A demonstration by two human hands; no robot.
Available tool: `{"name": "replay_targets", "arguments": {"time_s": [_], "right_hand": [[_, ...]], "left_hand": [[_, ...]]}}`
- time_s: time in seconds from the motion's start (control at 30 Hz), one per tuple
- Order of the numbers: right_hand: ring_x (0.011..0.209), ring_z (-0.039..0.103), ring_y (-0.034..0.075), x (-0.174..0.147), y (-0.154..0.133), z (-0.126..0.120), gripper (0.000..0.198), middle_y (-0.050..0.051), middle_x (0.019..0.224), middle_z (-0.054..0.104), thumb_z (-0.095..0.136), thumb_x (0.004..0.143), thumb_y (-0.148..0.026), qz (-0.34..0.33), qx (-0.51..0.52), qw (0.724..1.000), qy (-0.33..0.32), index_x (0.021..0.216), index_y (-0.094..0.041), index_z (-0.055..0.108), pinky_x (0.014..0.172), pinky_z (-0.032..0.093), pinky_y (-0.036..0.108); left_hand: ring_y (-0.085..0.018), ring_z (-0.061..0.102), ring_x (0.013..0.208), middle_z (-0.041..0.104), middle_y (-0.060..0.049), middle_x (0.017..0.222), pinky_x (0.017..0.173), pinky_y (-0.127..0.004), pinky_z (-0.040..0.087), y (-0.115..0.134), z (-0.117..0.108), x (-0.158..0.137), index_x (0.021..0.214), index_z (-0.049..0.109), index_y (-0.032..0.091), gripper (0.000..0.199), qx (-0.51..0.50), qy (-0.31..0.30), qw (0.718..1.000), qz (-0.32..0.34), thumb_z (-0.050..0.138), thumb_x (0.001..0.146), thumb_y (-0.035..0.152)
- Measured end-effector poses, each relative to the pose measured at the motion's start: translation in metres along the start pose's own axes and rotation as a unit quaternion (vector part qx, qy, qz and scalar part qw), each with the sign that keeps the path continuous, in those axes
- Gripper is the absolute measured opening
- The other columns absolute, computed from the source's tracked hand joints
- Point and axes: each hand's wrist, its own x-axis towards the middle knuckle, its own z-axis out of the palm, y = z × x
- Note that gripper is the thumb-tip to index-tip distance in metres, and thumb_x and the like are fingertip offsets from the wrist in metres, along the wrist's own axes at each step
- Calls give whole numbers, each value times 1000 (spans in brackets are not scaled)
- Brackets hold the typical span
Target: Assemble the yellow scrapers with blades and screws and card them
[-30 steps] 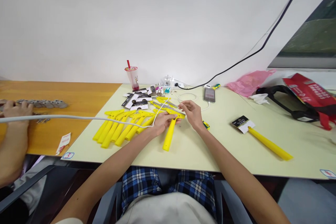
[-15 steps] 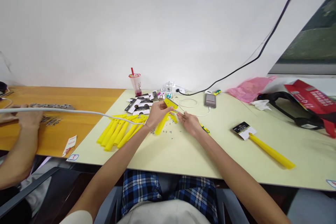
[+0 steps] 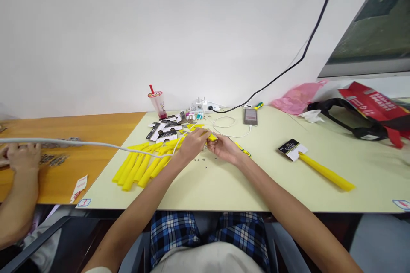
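Observation:
My left hand point(image 3: 193, 144) is closed around a yellow plastic scraper part point(image 3: 212, 137); only its end shows past my fingers. My right hand point(image 3: 224, 149) meets it from the other side, fingers curled in close to that end. Whatever lies between those fingertips is too small and hidden to make out. Small metal nuts or screws point(image 3: 204, 160) are scattered on the table just below my hands. To the left lies a row of yellow scraper handles point(image 3: 141, 166), with more yellow pieces point(image 3: 195, 127) behind my left hand.
Black-and-white cards point(image 3: 163, 130) lie behind the handles, near a cup with a red straw point(image 3: 157, 104). A white cable point(image 3: 96, 144) crosses from the left. On the right are a carded yellow scraper point(image 3: 325, 172) and a phone point(image 3: 250, 116). A co-worker's hand point(image 3: 24, 155) is at far left.
My hands have come together, the right one closing in on the yellow piece with its fingers now curled. The yellow part has been turned and is mostly hidden. The view has shifted slightly.

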Motion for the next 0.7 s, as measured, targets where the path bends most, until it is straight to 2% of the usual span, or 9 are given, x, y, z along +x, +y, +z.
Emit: {"name": "replay_targets", "arguments": {"time_s": [0.1,0.23,0.37,0.43,0.57,0.7], "right_hand": [[74,67,15,-3,-3,4,12,5,83,71,63,103,-24,41,26,999,10,97,-18,72,76,61,26],[76,68,15,-4,-3,8,9,5,82,71,65,101,-20,63,30,997,25,96,-17,72,77,61,25],[82,72,19,-7,-6,11,21,6,82,72,67,103,-36,68,9,997,28,91,-19,71,80,63,31],[86,73,20,-10,-8,13,24,6,85,74,74,99,-42,61,-12,998,23,89,-20,71,84,63,33],[88,71,18,-15,-9,15,15,5,89,76,86,86,-27,46,-66,997,6,91,-17,77,88,59,30],[86,70,17,-15,-7,13,15,6,85,76,88,80,-25,40,-101,994,8,85,-13,78,85,57,28]], "left_hand": [[-30,70,120,73,-16,125,109,-50,58,-4,-1,-3,125,71,19,33,35,-7,999,29,56,99,6],[-29,71,117,74,-17,122,108,-49,59,-5,-2,-7,126,70,19,32,58,-8,997,58,52,103,9],[-30,71,119,74,-17,124,108,-49,58,-7,-3,-12,128,71,19,31,71,-1,995,62,51,104,11],[-30,70,122,73,-18,128,110,-50,57,-8,-4,-14,127,71,18,32,76,4,995,58,50,104,11],[-31,69,126,72,-18,132,112,-51,56,-8,-6,-17,126,72,20,33,59,4,997,52,51,103,10],[-32,68,127,72,-19,132,113,-54,54,-7,-4,-18,125,74,19,34,34,-6,998,44,50,103,10]]}}
